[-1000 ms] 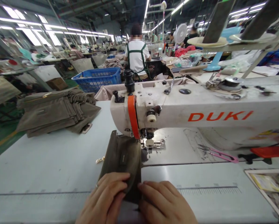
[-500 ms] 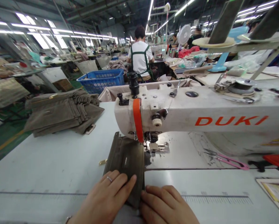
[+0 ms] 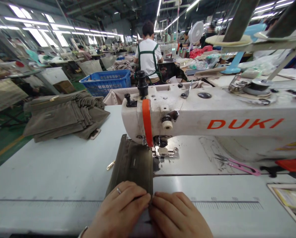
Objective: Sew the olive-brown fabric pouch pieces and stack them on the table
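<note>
While a cloth stack (image 3: 63, 115) lay left on the table (image 3: 51, 172), left hand (image 3: 120, 211) rested on the near end of the olive cloth piece (image 3: 133, 165), right hand (image 3: 177, 215) at its corner, whether either pinched it unclear, far end under the sewing machine (image 3: 212, 112), scissors (image 3: 239, 163) right.

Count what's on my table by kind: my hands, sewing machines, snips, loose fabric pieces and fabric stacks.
Hands: 2, left hand and right hand
Sewing machine: 1
Pink snips: 1
Fabric piece under the hands: 1
Fabric stack: 1
Total: 6
</note>
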Available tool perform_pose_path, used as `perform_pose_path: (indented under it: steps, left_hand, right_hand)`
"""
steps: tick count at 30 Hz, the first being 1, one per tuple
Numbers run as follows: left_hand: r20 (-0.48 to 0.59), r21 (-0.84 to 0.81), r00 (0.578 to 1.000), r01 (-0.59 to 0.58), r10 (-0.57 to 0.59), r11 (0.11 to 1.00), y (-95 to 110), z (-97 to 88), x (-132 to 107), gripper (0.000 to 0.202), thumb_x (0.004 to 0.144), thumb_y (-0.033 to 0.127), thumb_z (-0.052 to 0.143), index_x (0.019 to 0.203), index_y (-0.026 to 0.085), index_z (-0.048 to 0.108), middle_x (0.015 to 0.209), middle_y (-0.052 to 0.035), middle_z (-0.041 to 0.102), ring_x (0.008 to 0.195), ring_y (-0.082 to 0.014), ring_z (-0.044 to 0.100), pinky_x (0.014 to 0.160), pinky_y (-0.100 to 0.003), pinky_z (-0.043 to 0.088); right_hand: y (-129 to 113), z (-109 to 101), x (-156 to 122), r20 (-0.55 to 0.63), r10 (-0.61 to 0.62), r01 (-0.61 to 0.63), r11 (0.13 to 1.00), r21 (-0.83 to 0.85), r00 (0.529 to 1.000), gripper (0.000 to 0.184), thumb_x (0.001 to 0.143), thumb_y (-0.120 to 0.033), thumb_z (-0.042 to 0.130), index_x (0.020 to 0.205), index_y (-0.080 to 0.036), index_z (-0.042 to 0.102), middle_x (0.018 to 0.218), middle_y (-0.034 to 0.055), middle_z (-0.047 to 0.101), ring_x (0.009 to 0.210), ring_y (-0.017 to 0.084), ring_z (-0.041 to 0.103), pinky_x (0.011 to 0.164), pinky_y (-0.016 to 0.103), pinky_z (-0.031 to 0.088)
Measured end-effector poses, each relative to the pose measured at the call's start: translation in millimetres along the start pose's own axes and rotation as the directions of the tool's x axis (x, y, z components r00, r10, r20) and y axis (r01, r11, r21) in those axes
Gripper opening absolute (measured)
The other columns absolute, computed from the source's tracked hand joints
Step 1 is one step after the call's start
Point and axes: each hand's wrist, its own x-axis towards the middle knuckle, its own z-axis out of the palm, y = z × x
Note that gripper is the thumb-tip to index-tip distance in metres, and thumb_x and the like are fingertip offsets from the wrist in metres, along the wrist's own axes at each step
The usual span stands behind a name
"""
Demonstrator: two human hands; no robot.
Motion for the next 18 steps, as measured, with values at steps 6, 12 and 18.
perform_pose_path:
  steps: [6, 12, 18]
  left_hand:
    - [0.078, -0.154, 0.994, 0.091, -0.08, 0.984, 3.0, 4.7, -2.4, 0.026, 0.1, 0.017, 0.038, 0.109, 0.016, 0.062, 0.096, -0.0071, 0.062, 0.087, -0.0178, 0.056, 0.08, -0.029, 0.051]
    - [0.042, -0.211, 0.997, 0.073, -0.065, 0.975, 0.4, 7.9, -3.9, 0.022, 0.096, 0.01, 0.041, 0.097, 0.017, 0.061, 0.091, -0.0049, 0.062, 0.082, -0.0157, 0.056, 0.079, -0.027, 0.051]
    - [0.03, -0.162, 0.999, 0.017, -0.012, 0.987, 4.7, 0.8, 2.5, 0.023, 0.099, 0.012, 0.039, 0.101, 0.014, 0.062, 0.093, -0.0054, 0.065, 0.087, -0.016, 0.058, 0.086, -0.029, 0.05]
  right_hand:
    - [-2.5, -2.5, 1.8, 0.017, 0.036, -0.035, 0.999, -0.007, 0.999, 0.035, 0.102, -0.022, 0.036, 0.088, -0.016, 0.067, 0.081, 0.0028, 0.067, 0.078, 0.015, 0.059, 0.074, 0.029, 0.044]
    - [-1.4, -2.4, 0.3, 0.006, 0.029, -0.029, 0.999, 0.012, 1.0, 0.031, 0.101, -0.02, 0.038, 0.09, -0.016, 0.067, 0.083, 0.0029, 0.068, 0.081, 0.015, 0.059, 0.076, 0.028, 0.046]
    - [1.4, -5.0, -2.0, 0.037, 0.051, -0.053, 0.998, 0.039, 0.998, 0.026, 0.1, -0.02, 0.041, 0.095, -0.016, 0.067, 0.092, 0.0048, 0.07, 0.082, 0.015, 0.061, 0.074, 0.028, 0.049]
